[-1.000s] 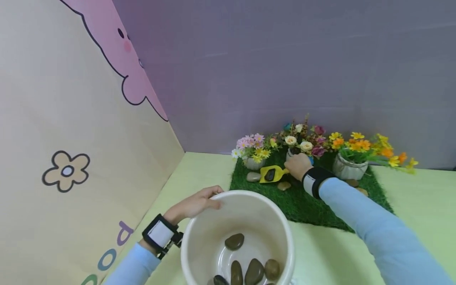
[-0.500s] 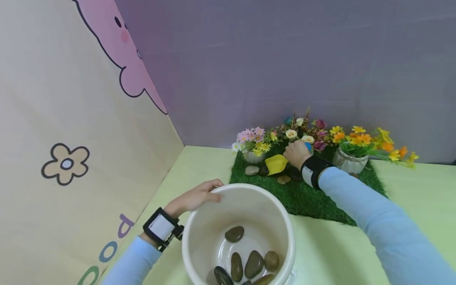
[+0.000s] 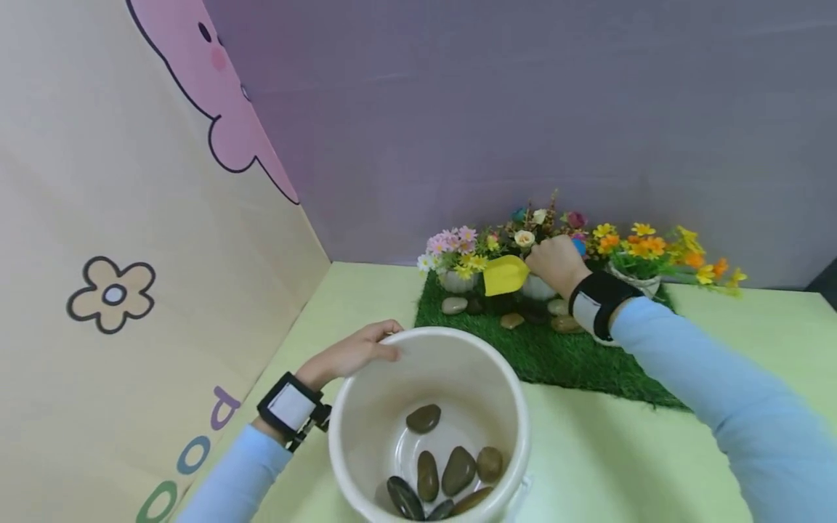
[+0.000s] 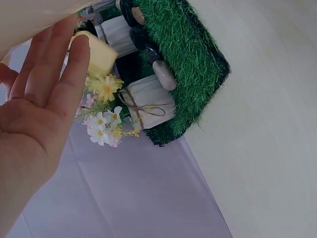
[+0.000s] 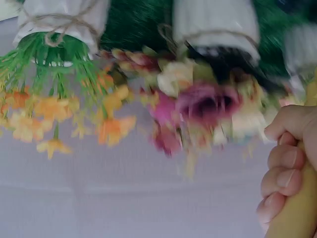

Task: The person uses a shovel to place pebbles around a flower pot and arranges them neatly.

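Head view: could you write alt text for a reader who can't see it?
A person's right hand holds a yellow scoop near potted flowers on a green grass mat, while the left hand grips a pale bucket with stones inside.

I can read three letters on the left wall (image 3: 91, 407), down by the table (image 3: 306, 312): green "o" (image 3: 173, 494), blue "o" (image 3: 181, 459), purple "d" (image 3: 227, 396). They climb on a slant from the bottom edge of my head view; I get "ood".
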Motion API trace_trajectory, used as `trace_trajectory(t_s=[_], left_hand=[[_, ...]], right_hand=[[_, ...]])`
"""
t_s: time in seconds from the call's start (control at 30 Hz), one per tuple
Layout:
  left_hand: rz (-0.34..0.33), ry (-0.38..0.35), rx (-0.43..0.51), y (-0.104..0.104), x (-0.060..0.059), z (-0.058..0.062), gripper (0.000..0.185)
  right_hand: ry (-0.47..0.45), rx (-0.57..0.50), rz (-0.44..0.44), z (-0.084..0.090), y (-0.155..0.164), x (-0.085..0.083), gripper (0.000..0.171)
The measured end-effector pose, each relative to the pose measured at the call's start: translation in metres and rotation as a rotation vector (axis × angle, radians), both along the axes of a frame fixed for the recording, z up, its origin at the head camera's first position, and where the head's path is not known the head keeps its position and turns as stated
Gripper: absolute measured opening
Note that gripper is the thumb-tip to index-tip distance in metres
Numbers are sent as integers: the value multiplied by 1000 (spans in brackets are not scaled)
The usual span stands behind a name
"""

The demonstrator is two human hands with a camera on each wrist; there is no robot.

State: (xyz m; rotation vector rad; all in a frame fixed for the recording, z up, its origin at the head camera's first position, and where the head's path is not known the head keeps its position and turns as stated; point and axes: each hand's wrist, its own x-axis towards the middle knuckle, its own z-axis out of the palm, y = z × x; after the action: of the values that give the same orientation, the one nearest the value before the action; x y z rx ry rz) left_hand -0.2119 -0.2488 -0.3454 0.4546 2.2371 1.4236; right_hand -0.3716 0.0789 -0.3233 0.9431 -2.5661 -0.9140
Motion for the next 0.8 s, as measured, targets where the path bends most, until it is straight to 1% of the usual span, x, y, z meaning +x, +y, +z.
trace_trajectory(t_s=[0.03, 0.07, 0.13, 0.2, 0.27, 0.33, 0.4, 0.47, 0.5, 0.53, 0.67, 0.73, 0.8], left_hand=[[3, 3, -4, -1, 0, 1, 30], [8, 7, -5, -2, 0, 1, 30], [17, 14, -9, -4, -1, 3, 30], [22, 16, -11, -6, -2, 5, 31], [24, 13, -10, -7, -2, 5, 31], [24, 8, -6, -9, -2, 5, 31], [24, 5, -4, -10, -2, 4, 31], [26, 0, -2, -11, -2, 3, 32], [29, -1, -7, -11, -2, 3, 32], [30, -1, -12, -11, -1, 3, 33], [33, 3, -33, -11, 0, 3, 33], [34, 12, -41, -9, 0, 3, 32], [38, 19, -42, -6, 0, 2, 31]], right_hand=[[-5, -58, -5, 6, 1, 3, 47], [0, -103, -3, 13, 1, 8, 50], [-2, -187, 7, 26, 3, 19, 42], [-13, -271, 20, 38, 4, 32, 26], [15, -352, 77, 47, 4, 48, 14], [48, -402, 157, 55, 3, 66, 12], [94, -417, 272, 61, 0, 85, 11], [146, -384, 391, 65, -5, 103, 13], [167, -345, 438, 66, -9, 112, 19], [198, -295, 485, 66, -13, 119, 24], [392, -46, 667, 62, -36, 143, 39], [490, 72, 739, 57, -51, 152, 41], [541, 172, 796, 48, -66, 159, 41]])
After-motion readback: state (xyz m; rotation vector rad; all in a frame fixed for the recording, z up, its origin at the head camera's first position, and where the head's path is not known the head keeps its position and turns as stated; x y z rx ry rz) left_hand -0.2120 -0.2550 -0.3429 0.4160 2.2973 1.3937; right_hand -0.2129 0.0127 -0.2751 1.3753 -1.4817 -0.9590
